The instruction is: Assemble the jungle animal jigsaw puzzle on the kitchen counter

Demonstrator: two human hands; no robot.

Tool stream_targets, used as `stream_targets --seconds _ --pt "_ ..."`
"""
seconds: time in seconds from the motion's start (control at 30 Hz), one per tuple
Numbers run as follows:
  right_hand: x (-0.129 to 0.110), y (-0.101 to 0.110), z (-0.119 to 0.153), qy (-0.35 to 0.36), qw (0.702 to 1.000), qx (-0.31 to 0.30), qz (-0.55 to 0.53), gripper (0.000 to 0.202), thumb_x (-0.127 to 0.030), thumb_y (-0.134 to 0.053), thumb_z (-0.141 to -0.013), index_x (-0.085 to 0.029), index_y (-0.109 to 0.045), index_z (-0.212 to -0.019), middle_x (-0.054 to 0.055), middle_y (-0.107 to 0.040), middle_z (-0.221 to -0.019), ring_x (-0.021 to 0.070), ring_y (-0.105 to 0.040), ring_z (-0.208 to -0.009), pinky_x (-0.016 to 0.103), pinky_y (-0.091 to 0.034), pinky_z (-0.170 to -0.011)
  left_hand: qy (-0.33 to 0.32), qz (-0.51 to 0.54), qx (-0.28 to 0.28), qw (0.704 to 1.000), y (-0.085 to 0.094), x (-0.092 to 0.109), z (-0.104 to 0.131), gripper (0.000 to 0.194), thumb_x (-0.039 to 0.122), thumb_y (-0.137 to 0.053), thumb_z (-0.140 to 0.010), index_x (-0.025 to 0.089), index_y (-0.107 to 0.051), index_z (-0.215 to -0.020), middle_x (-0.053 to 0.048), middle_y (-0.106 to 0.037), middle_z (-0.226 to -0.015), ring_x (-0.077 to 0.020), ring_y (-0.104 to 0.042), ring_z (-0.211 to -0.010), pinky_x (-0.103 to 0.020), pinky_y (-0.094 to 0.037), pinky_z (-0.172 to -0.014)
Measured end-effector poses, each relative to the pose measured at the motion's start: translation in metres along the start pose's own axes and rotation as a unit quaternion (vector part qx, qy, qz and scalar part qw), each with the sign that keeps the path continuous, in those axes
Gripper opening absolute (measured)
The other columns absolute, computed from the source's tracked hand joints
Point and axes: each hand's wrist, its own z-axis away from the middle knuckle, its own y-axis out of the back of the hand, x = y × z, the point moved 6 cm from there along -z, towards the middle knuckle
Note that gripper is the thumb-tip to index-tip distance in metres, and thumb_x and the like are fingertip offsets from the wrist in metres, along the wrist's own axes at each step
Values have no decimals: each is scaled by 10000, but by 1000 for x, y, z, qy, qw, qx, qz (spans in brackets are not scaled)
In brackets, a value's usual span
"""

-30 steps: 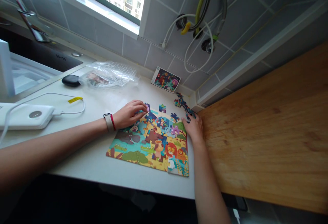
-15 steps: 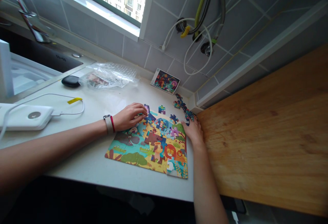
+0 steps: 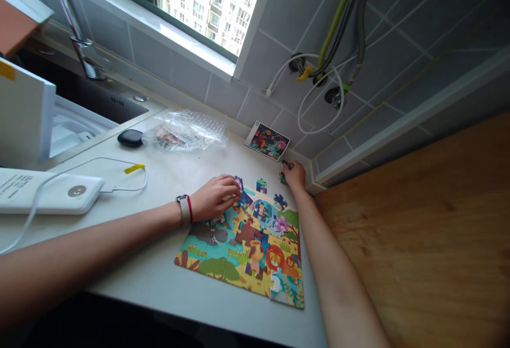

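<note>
A jigsaw puzzle (image 3: 223, 268) of cartoon animals lies on the white counter, with loose-looking pieces set on its upper part. My left hand (image 3: 215, 197) rests at its upper left edge, fingers bent and thumb apart, its fingertips beside a purple puzzle piece (image 3: 239, 181). Beyond the puzzle's top edge lie a teal puzzle piece (image 3: 261, 185) and a dark blue puzzle piece (image 3: 280, 201). Near the wall corner my right hand (image 3: 295, 177) has its fingers closed around dark puzzle pieces (image 3: 283, 177); the hand hides most of them.
A picture card (image 3: 267, 141) leans against the tiled wall. Clear plastic packaging (image 3: 191, 131) and a black oval object (image 3: 130, 137) lie behind my left hand. A white power bank (image 3: 51, 191) with a cable sits at left, near the sink (image 3: 131, 104). A wooden board (image 3: 418, 231) borders the right side.
My right hand has moved from the puzzle's upper right edge farther back toward the picture card, closing on dark pieces. My left hand keeps its place on the puzzle. The camera view has shifted.
</note>
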Motion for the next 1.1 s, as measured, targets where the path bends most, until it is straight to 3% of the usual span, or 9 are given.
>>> stream_targets --seconds 0.13,0.33,0.43,0.63,0.9,1.0,1.1 --pt "8 -18 -33 -58 998 -3 11 119 -216 -767 -629 -208 -674 -703 120 -747 -811 330 -728 -980 485 -553 -894 10 6 8 1000 0 -1 0 182 264 -533 -1025 213 -705 -990 -86 -716 -1085 -255 -619 -1104 -426 -515 -983" --pt "22 -26 -51 -92 995 -17 19 192 -71 -739 -550 -212 -666 -658 96 -744 -746 364 -734 -970 578 -536 -935 8 4 15 1000 1 1 0 209 279 -527 -1032 205 -716 -984 -99 -720 -1091 -265 -619 -1130 -438 -504 -1012" --pt "29 -22 -50 -95 995 -27 22 196 -60 -744 -548 -214 -678 -651 84 -745 -732 345 -742 -940 544 -557 -923 5 2 11 1000 0 3 0 220 286 -524 -1035 204 -721 -984 -103 -721 -1093 -270 -621 -1131 -438 -502 -1000" --pt "35 -13 -41 -109 992 -55 29 117 -192 -818 -634 -203 -706 -668 88 -754 -725 328 -759 -926 465 -596 -865 -12 5 1 1000 -4 6 1 199 260 -537 -1023 202 -726 -1013 -101 -713 -1099 -267 -611 -1140 -428 -496 -1003" --pt "36 -13 -45 -150 985 -80 30 167 -185 -854 -633 -201 -718 -729 111 -787 -835 316 -757 -985 368 -609 -825 -17 6 6 1000 -3 4 1 199 261 -535 -1027 202 -723 -998 -94 -711 -1073 -259 -622 -1116 -416 -500 -992" --pt "37 -14 -45 -173 981 -84 -2 299 -154 -872 -570 -195 -730 -830 78 -778 -816 281 -758 -904 341 -609 -743 -18 7 6 1000 -2 6 2 195 257 -537 -1024 202 -723 -1002 -91 -715 -1088 -262 -618 -1133 -419 -501 -1010" --pt "36 -13 -41 -193 975 -96 -54 332 -110 -869 -519 -179 -716 -806 34 -737 -700 223 -722 -713 306 -580 -625 -25 7 7 1000 -2 8 2 201 256 -533 -1026 200 -725 -1008 -97 -715 -1089 -258 -620 -1133 -415 -504 -1021"
